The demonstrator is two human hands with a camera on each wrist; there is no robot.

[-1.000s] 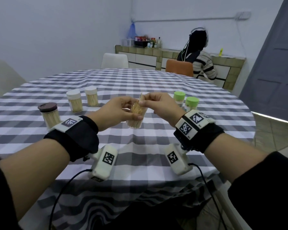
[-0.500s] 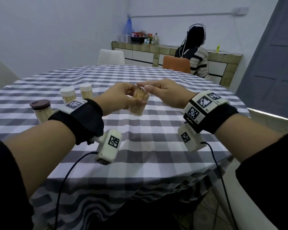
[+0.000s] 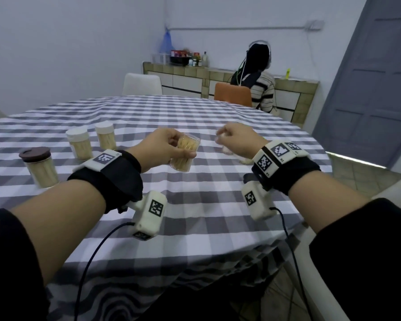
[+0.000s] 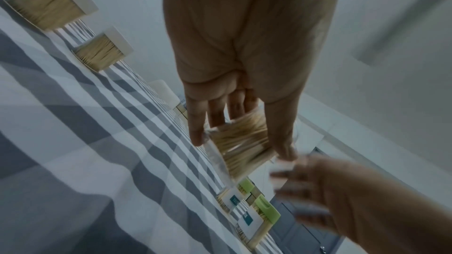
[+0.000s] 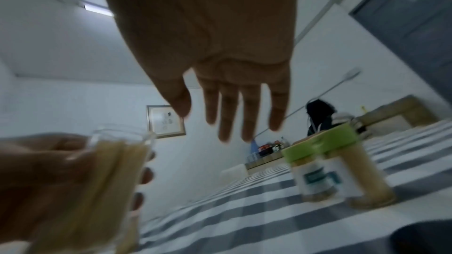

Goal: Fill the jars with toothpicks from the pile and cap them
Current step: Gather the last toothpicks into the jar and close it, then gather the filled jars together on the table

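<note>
The left hand [image 3: 162, 149] grips an uncapped clear jar [image 3: 184, 155] packed with toothpicks [image 3: 187, 144], fingers and thumb curled round its wall; the jar is held clear of the checked cloth on the bench [image 3: 195, 205], tilted with its open mouth toward the right hand. In the left wrist view the same jar [image 4: 240, 142] sits between the thumb and the fingers [image 4: 195, 128], the toothpicks lying along its length. The right hand [image 3: 237, 142] is apart from the jar, to its right and at about the same height. In the right wrist view the right hand [image 5: 220, 65] shows its fingers [image 5: 247, 115] extended and slightly parted, holding nothing, with the jar [image 5: 117, 171] and left hand [image 5: 36, 181] at lower left of the frame. Two green-capped jars [image 5: 325, 165] with white labels stand on the bench just beyond the right hand, touching or nearly touching each other; in the head view that hand hides them almost wholly. To the left of the left hand stand two white-capped jars [image 3: 90, 141], side by side and full of toothpicks, and nearer the bench edge a brown-capped jar [image 3: 39, 166], also full. Motion blur softens the right hand in both wrist views.
</note>
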